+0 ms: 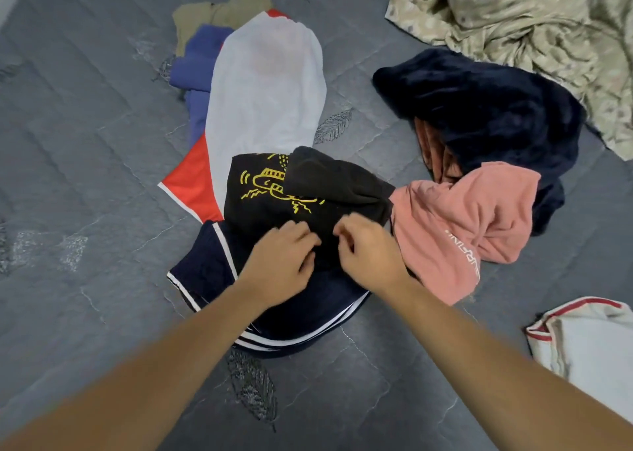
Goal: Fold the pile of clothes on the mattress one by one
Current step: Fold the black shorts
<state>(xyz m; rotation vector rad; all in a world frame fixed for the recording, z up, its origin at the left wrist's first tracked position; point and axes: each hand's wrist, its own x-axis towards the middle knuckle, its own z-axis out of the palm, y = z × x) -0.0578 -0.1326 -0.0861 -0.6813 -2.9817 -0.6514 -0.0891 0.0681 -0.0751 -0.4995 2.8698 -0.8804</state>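
Clothes heaped at the centre of the frame on a grey quilted mattress [85,142] with stitched leaf motifs; sorting appears to be at an early stage. Topmost near item: a black cotton T-shirt with a yellow line drawing [274,190], crumpled, lying over a navy garment with white edge stripes [205,265]. Left hand [281,262] and right hand [370,252] meet at the lower edge of the black T-shirt, fingers curled and pinching its fabric, so this piece is judged the one in hand; it is not yet spread or folded. Behind it, toward upper centre: a long pale white thin-fabric garment [267,87] lying over a red piece with white trim [191,183], a blue-violet garment [202,60] and a khaki garment [212,14]. Right of centre: a salmon-pink jersey top with white lettering [462,218], bunched, touching the black T-shirt, and above it a dark navy plush garment [479,108] over a rust-coloured piece. Lower right edge: an off-white cloth with red border [582,341], lying flatter and apart from the heap; whether it counts as folded cannot be told. Upper right: a crumpled beige patterned sheet [531,22]. Remaining: nearly every item listed still loose.
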